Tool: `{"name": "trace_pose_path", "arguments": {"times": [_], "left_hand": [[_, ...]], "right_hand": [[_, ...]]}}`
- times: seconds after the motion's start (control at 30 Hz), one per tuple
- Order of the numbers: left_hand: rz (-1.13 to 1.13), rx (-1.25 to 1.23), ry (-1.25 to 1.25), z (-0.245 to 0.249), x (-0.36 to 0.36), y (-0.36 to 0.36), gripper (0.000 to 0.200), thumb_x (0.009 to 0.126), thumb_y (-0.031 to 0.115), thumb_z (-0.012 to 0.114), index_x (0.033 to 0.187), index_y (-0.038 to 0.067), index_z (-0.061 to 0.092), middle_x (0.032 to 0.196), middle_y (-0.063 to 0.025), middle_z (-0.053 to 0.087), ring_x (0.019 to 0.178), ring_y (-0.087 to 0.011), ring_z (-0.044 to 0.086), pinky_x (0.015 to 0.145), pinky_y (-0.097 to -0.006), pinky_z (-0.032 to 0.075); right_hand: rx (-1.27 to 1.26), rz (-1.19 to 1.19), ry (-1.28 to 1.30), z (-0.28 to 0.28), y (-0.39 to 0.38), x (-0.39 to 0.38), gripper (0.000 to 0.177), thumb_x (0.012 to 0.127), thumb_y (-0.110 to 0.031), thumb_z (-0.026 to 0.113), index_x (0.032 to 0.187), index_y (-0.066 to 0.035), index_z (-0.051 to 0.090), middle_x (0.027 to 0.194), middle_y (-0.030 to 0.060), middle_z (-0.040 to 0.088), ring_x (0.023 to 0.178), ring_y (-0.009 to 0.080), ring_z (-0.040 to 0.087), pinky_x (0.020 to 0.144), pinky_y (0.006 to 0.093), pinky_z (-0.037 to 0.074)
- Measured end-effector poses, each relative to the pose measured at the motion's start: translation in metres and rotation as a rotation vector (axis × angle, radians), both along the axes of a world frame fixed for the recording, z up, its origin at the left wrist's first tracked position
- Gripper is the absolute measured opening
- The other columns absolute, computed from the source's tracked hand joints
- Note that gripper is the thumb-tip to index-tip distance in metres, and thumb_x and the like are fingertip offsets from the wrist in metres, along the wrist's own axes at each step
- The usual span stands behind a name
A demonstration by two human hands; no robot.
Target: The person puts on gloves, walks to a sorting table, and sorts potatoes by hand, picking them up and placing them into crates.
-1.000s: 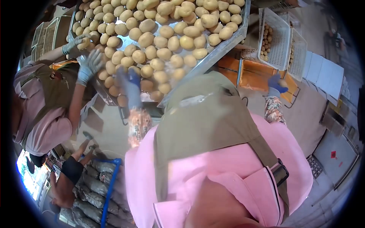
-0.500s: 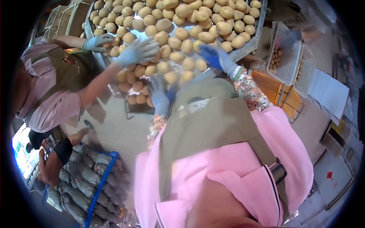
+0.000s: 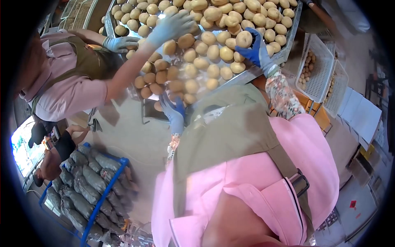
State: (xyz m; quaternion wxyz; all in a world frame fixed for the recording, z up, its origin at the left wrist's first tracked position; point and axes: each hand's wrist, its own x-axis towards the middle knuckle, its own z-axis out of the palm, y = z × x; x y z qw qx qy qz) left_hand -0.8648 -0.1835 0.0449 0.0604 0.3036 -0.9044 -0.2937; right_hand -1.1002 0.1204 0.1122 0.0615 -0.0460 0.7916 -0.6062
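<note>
Potatoes (image 3: 213,52) lie spread over a metal-edged sorting table (image 3: 247,76). My right hand (image 3: 260,51), in a blue and grey glove, has its thumb and fingers curved round a potato (image 3: 244,39) at the table's right part. My left hand (image 3: 173,110), gloved the same way, is low at the near edge, thumb apart from the fingers. It is beside the nearest potatoes (image 3: 176,86) and holds none that I can see. Floral sleeves cover both my forearms.
On the left, a co-worker's gloved hands (image 3: 172,29) reach over the same table. White plastic crates (image 3: 323,68) with potatoes stand at right, beside an orange box (image 3: 323,119). A blue-framed cart (image 3: 105,199) carries filled grey sacks. Another person is at far left.
My right hand has gone from lying spread over the potatoes to gripping one. The co-worker's nearer hand has moved farther across the table. The whole view has shifted slightly.
</note>
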Motion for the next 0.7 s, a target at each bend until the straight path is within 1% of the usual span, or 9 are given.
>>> {"name": "trace_pose_path", "arguments": {"times": [0.1,0.2,0.33,0.37,0.4,0.43,0.5,0.63,0.7], "left_hand": [[-0.125,-0.037,0.039,-0.004,-0.009,0.002,0.067,0.083,0.029,0.063,0.139,0.003,0.039,0.143,-0.0266,0.035,0.132,-0.0443,0.033,0.108,-0.0466,0.031],[-0.230,-0.093,0.083,0.009,-0.032,0.017,0.060,0.086,0.032,0.061,0.135,0.002,0.043,0.139,-0.0280,0.039,0.127,-0.0446,0.038,0.106,-0.0498,0.031],[-0.327,-0.135,0.021,-0.011,-0.048,0.025,0.062,0.088,0.037,0.058,0.137,0.003,0.042,0.142,-0.0273,0.037,0.131,-0.0446,0.033,0.110,-0.0509,0.024],[-0.323,-0.101,-0.102,-0.018,-0.046,0.026,0.067,0.087,0.046,0.055,0.141,0.009,0.040,0.148,-0.0239,0.030,0.137,-0.0441,0.022,0.112,-0.0524,0.018],[-0.324,-0.100,-0.102,-0.023,-0.041,0.024,0.067,0.087,0.046,0.055,0.141,0.009,0.040,0.148,-0.0239,0.030,0.137,-0.0441,0.022,0.112,-0.0524,0.018],[-0.413,-0.181,-0.248,-0.026,-0.034,0.020,0.069,0.086,0.050,0.054,0.143,0.013,0.038,0.151,-0.0204,0.025,0.140,-0.0431,0.016,0.112,-0.0538,0.015],[-0.481,-0.283,-0.597,-0.005,-0.028,0.021,0.074,0.084,0.058,0.054,0.147,0.026,0.033,0.158,-0.0108,0.011,0.144,-0.0397,0.001,0.113,-0.0570,0.009],[-0.295,-0.186,-0.600,0.013,0.006,0.009,0.075,0.084,0.061,0.053,0.148,0.028,0.030,0.157,-0.0131,0.011,0.144,-0.0395,0.004,0.114,-0.0553,0.009],[-0.193,-0.167,-0.577,-0.016,0.035,-0.009,0.074,0.085,0.060,0.052,0.148,0.028,0.030,0.156,-0.0151,0.013,0.144,-0.0396,0.005,0.114,-0.0538,0.010]], "right_hand": [[-0.012,0.008,0.149,0.011,-0.013,0.016,0.058,0.064,-0.023,0.083,0.108,-0.004,0.051,0.100,0.0044,0.054,0.091,0.0133,0.053,0.080,0.0294,0.048],[-0.026,0.086,0.180,0.025,-0.016,0.019,0.052,0.064,-0.020,0.083,0.103,-0.005,0.053,0.094,0.0034,0.055,0.087,0.0123,0.053,0.077,0.0291,0.047],[-0.100,0.002,0.210,0.027,-0.020,0.031,0.045,0.064,-0.017,0.081,0.098,-0.005,0.053,0.090,0.0024,0.055,0.084,0.0120,0.052,0.076,0.0292,0.046],[-0.049,-0.007,0.189,0.019,-0.019,0.032,0.063,0.066,-0.018,0.083,0.114,-0.004,0.045,0.108,0.0072,0.049,0.099,0.0166,0.050,0.087,0.0324,0.045],[0.002,-0.016,0.169,0.013,-0.017,0.033,0.081,0.067,-0.019,0.085,0.130,-0.002,0.037,0.126,0.0120,0.043,0.114,0.0213,0.049,0.097,0.0355,0.044],[0.003,-0.017,0.170,0.007,-0.015,0.035,0.081,0.067,-0.019,0.085,0.130,-0.002,0.037,0.126,0.0120,0.043,0.114,0.0213,0.049,0.097,0.0355,0.044],[-0.038,-0.099,0.321,0.015,-0.019,0.039,0.072,0.065,-0.017,0.085,0.123,-0.004,0.045,0.103,0.0073,0.056,0.093,0.0157,0.057,0.080,0.0316,0.049],[0.048,-0.059,0.392,0.004,-0.008,0.042,0.082,0.075,-0.033,0.079,0.138,-0.007,0.034,0.110,0.0103,0.054,0.095,0.0193,0.059,0.078,0.0320,0.050],[-1.061,0.115,-0.612,0.018,-0.001,0.048,0.078,0.083,-0.051,0.064,0.142,-0.010,0.033,0.105,0.0110,0.058,0.088,0.0195,0.061,0.070,0.0310,0.050]]}}
